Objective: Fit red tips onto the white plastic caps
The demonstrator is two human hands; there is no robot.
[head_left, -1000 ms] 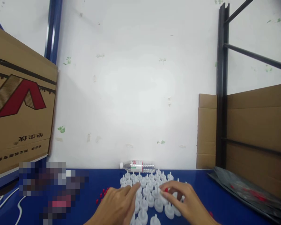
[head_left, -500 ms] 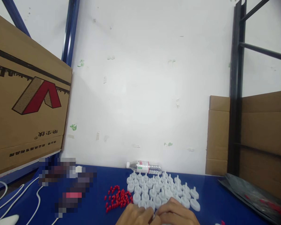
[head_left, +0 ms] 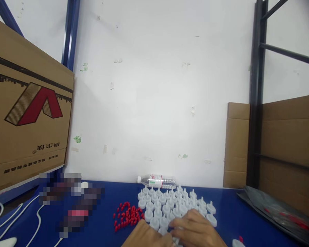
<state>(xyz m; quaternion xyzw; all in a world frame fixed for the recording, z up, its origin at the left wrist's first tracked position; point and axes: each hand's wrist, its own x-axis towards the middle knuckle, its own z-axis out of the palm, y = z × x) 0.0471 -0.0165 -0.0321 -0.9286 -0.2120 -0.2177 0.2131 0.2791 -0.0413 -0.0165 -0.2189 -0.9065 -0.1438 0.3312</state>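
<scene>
My left hand (head_left: 149,234) and my right hand (head_left: 195,229) meet at the bottom centre, fingers bent and closed together. Between them shows part of a white nozzle cap (head_left: 177,241), mostly covered by my right fingers. Whatever the left fingertips pinch is hidden. Just beyond the hands stand several white nozzle caps (head_left: 157,213) in a close group, spouts up. To their left lies a loose scatter of small red tip caps (head_left: 130,216). Another white nozzle cap (head_left: 237,243) with a red tip (head_left: 240,238) sits at the lower right, cut by the frame edge.
A clear plastic bottle (head_left: 157,181) lies against the wall behind the caps. On the right of the blue table (head_left: 113,192) is a plastic bag (head_left: 275,209) with red pieces. White cables (head_left: 38,219) and a blurred object lie left. Cardboard boxes (head_left: 28,137) flank both sides.
The view has shifted slightly, so the scene sits a little further left and up. My hands stay together, the right raised a little, and more of the white cap at lower right shows.
</scene>
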